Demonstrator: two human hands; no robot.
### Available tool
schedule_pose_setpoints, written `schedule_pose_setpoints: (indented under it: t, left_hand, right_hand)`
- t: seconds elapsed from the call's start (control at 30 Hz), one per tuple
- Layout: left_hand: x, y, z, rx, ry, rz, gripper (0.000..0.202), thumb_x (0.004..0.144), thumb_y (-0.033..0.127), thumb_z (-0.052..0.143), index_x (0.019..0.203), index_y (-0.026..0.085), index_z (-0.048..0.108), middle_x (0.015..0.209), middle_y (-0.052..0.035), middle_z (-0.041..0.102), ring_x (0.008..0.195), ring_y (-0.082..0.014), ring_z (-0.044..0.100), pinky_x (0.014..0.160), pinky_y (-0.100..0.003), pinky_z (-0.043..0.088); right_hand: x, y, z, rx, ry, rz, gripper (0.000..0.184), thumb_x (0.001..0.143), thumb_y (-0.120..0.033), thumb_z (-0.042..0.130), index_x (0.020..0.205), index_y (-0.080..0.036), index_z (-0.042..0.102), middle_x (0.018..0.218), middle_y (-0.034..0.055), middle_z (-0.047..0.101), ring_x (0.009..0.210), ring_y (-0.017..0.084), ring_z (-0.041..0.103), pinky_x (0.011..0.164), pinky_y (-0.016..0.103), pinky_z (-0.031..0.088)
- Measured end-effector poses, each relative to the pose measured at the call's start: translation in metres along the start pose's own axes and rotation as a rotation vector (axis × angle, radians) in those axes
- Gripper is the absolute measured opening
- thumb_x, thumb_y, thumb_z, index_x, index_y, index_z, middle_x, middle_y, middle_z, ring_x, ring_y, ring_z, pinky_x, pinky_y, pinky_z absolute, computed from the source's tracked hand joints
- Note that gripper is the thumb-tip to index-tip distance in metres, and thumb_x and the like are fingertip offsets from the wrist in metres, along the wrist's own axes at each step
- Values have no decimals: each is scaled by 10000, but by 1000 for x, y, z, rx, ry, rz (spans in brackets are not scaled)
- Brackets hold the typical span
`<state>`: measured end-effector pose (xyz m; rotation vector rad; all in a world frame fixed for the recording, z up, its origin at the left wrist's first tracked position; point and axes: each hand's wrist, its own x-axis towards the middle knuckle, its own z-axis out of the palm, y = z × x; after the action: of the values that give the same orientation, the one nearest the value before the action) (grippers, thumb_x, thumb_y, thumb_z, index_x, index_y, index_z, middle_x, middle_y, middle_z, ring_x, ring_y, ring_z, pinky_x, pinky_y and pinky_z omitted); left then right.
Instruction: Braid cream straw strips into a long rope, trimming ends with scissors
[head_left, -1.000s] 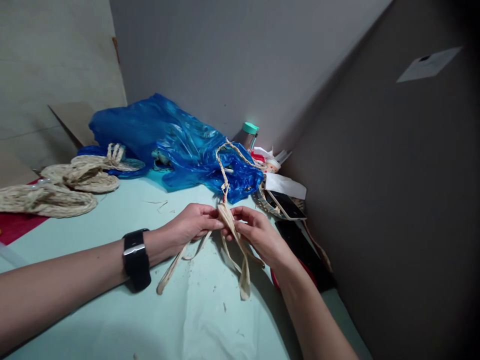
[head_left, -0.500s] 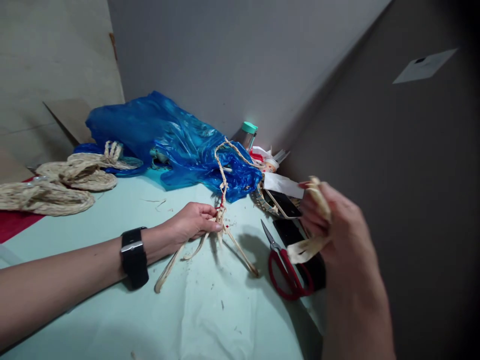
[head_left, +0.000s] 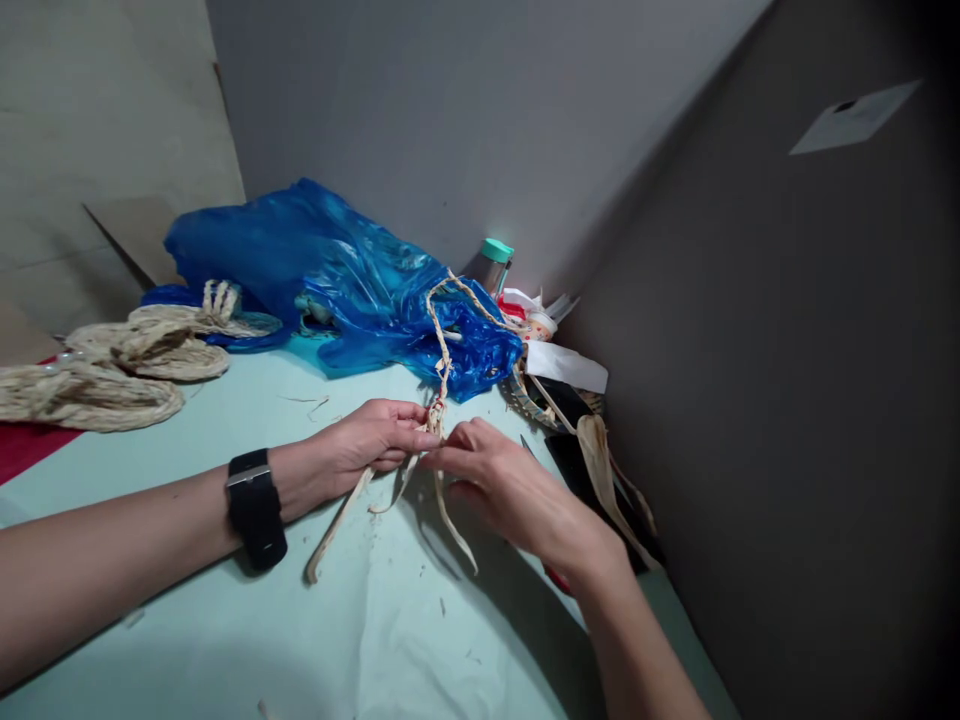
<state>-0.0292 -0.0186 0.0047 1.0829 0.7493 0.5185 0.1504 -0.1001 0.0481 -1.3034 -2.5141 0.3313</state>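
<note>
Where grey walls (head_left: 450,120) meet, straw strips (head_left: 339,520) cross mint table (head_left: 420,650)

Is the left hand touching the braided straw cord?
Touching. The head view shows the left hand pinching the braided straw cord at its lower end.

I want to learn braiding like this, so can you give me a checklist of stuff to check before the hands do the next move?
1. Left hand pinches the end of the braided pale straw cord: ok.
2. Right hand fingertips meet that spot; whether they grip a strand: cannot tell.
3. Loose flat straw strands lie spread apart on the pale green table cover: ok.
4. Spare straw strip lies close by, to the right: ok.
5. Cord's far end runs over the crumpled blue plastic bag; whether it is fastened: cannot tell.
</note>
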Motion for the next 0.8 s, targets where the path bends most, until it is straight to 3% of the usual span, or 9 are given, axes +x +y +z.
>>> schedule_pose_setpoints:
  t: [0.1, 0.2, 0.33, 0.43, 0.5, 0.6, 0.7, 0.8]
  left_hand:
    - [1, -1, 0, -8, -17, 4, 229, 699, 225, 749, 874, 127, 637, 564, 76, 447, 418, -20, 214, 410, -220, 73]
    - [0, -3, 0, -16, -33, 25, 212, 719, 242, 748, 860, 131, 635, 564, 78, 441, 423, -20, 196, 416, -223, 63]
    - [-3, -2, 3, -32, 2, 47, 196, 749, 260, 738, 854, 116, 656, 750, -11, 627, 450, -13, 239, 422, -218, 96]
    - [-4, -1, 5, -2, 0, 82, 226, 802, 310, 693, 876, 97, 690, 853, -71, 682, 454, -15, 279, 423, -229, 101]
    - [-4, -1, 5, 16, 7, 91, 286, 847, 363, 634, 869, 87, 704, 723, -53, 655, 423, -20, 255, 423, -247, 76]
    - [-4, -2, 5, 17, -1, 90, 279, 854, 344, 608, 880, 84, 704, 599, -17, 597, 388, -16, 204, 429, -257, 54]
    - [-3, -3, 3, 10, -17, 79, 228, 831, 299, 623, 880, 86, 689, 549, 2, 567, 377, -17, 205, 424, -251, 46]
    - [-3, -5, 1, 45, -18, 77, 247, 862, 315, 587, 887, 88, 681, 474, 22, 522, 375, -26, 198, 419, -246, 45]
  right_hand:
    - [7, -4, 8, 43, 67, -66, 224, 927, -97, 532, 953, -205, 726, 884, 60, 598, 864, 175, 538, 723, 267, 449]
    - [3, -4, -2, 190, 247, -64, 193, 939, -146, 551, 942, -231, 724, 951, 55, 608, 921, 175, 550, 782, 286, 451]
    - [-6, -7, -20, 424, 510, 85, 161, 953, -203, 538, 892, -236, 683, 977, 29, 627, 929, 163, 589, 826, 287, 448]
    - [-10, -7, -24, 583, 639, 231, 114, 942, -272, 558, 912, -236, 663, 831, -2, 647, 790, 143, 604, 721, 248, 447]
    - [-8, -3, -21, 682, 610, 318, 105, 901, -314, 614, 933, -223, 655, 771, -9, 648, 720, 139, 602, 653, 234, 435]
    - [-2, 2, -8, 716, 411, 408, 178, 891, -352, 599, 840, -187, 643, 714, 1, 658, 657, 132, 581, 607, 227, 401]
    - [6, 0, 6, 509, 243, 513, 313, 920, -362, 518, 703, -169, 634, 650, 17, 646, 582, 121, 517, 554, 231, 328]
    - [11, -6, 14, 284, 184, 588, 333, 913, -302, 489, 623, -169, 586, 593, 17, 607, 540, 115, 462, 533, 242, 261]
